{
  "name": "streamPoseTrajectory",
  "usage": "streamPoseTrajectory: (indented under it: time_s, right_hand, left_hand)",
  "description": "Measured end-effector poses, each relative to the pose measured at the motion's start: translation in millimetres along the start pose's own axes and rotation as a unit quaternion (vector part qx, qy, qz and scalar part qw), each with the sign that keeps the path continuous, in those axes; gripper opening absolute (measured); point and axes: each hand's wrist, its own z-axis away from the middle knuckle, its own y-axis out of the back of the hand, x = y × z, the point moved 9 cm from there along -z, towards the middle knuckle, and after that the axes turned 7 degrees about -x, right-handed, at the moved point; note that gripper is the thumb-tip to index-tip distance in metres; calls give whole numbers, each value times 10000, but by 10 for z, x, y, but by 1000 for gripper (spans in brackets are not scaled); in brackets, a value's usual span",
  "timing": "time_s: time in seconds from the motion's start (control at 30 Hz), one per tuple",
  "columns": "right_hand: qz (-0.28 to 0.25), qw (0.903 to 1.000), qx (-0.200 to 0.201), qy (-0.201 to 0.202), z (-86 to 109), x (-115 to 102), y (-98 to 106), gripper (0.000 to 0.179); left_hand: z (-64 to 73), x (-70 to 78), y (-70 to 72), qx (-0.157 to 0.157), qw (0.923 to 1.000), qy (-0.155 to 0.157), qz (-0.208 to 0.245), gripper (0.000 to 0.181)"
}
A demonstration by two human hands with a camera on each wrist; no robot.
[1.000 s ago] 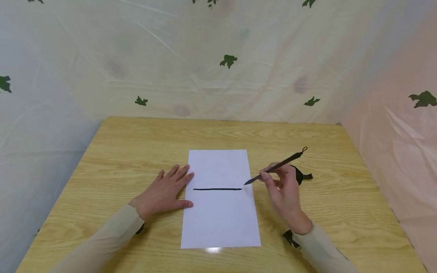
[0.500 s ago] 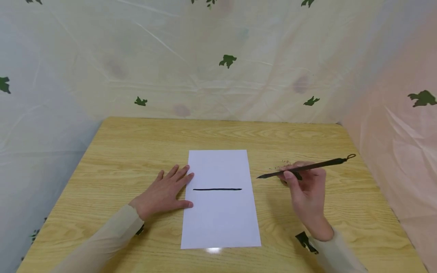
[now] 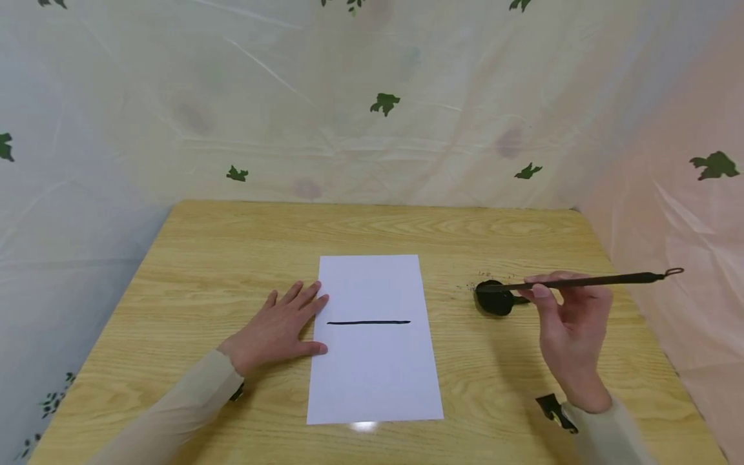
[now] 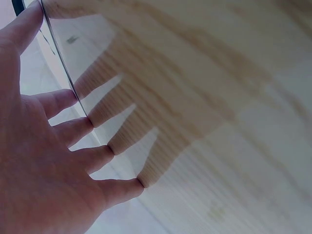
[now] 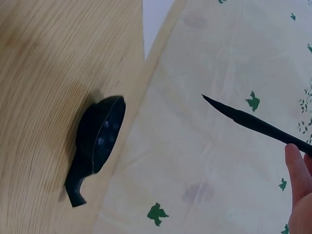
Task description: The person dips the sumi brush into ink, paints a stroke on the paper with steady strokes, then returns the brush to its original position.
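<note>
My left hand (image 3: 278, 334) rests with spread fingers on the left edge of a white sheet of paper (image 3: 372, 374); the left wrist view shows its fingertips touching down along that edge. One black horizontal stroke (image 3: 369, 322) crosses the sheet's middle. To the right, my right hand (image 3: 575, 336) pinches a dark ink brush (image 3: 604, 280) between thumb and fingers. In the head view the brush tip overlaps a small black dish with a handle (image 3: 495, 303). In the right wrist view the pointed brush tip (image 5: 214, 103) hangs in the air, apart from the dish (image 5: 100, 134).
Small dark specks (image 3: 488, 276) lie on the wooden table (image 3: 244, 239) beside the dish. Cloth hangings (image 3: 302, 116) with green leaf and bird shapes stand behind and at both sides. Light glares off the tabletop below the sheet.
My right hand has moved right with the brush, off the paper's edge to above the dish, and the brush has swung closer to level. My left hand has stayed on the sheet.
</note>
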Motion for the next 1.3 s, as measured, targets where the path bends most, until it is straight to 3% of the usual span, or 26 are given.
streamPoseTrajectory:
  time_s: [0.23,0.4,0.5,0.6,0.83,0.9,1.03,1.1,1.17,1.3]
  right_hand:
    - [283,9995,-118,86,-13,1,140,32]
    - [1242,9918,-300,17,10,0,212,31]
    - [2301,9721,-445,-127,38,23,275,33]
    - [3242,9429,-723,-233,53,54,295,40]
    - [3798,9135,-1443,203,96,99,229,45]
    - [4156,8941,-1657,202,134,133,251,47]
    - [4950,8375,-2304,220,226,193,280,48]
    - [5060,8196,-2661,380,271,206,269,46]
    - [5046,8096,-2933,627,315,205,253,43]
    - [4798,8119,-3230,788,388,215,265,40]
  left_hand:
    - [4,5,5,6,10000,-6,24,92]
    - [2,-5,-1,-19,10000,12,14,92]
    - [2,-4,-8,-32,10000,24,6,93]
    - [-4,-5,-15,-31,10000,29,-3,94]
    - [2,1,-9,-23,10000,8,12,94]
    - [0,1,-9,-25,10000,1,15,94]
    - [0,1,-6,-14,10000,2,11,94]
    - [1,1,-5,-2,10000,5,10,94]
    - [5,1,-7,5,10000,13,5,94]
    - [15,2,-20,-15,10000,22,10,93]
